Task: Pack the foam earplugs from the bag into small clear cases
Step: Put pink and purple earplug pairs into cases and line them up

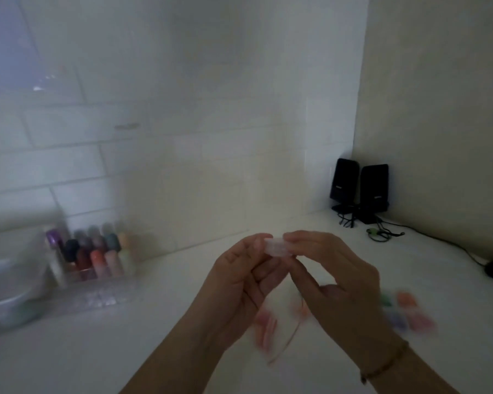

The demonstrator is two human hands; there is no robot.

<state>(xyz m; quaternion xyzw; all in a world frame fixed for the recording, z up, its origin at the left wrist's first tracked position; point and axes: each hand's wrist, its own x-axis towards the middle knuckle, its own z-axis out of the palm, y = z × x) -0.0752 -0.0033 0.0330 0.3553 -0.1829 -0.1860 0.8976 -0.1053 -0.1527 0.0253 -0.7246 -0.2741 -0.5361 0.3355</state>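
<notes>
One small clear case (pixel 278 247) is up in the air between both hands, well above the white counter (pixel 182 322). The left hand (pixel 239 282) pinches its left end with curled fingers and thumb; the right hand (pixel 333 277) pinches the right end the same way. The picture is blurred, so whether the lid is open, shut or being pressed home I cannot tell, nor whether anything is inside. On the counter below the hands lie pink foam earplugs (pixel 264 328), loose, with a thin pale strand beside them, perhaps a cord. To the right, near the right wrist, sits a cluster of coloured pieces (pixel 407 311), orange, green, purple, pink; whether these are loose plugs, the bag or filled cases is not readable. Judgement: packing is under way with one case in hand, and the pink plugs at least are not yet packed. Back left, a clear organiser of small bottles (pixel 97 251); back right, two black speakers (pixel 359 191).
</notes>
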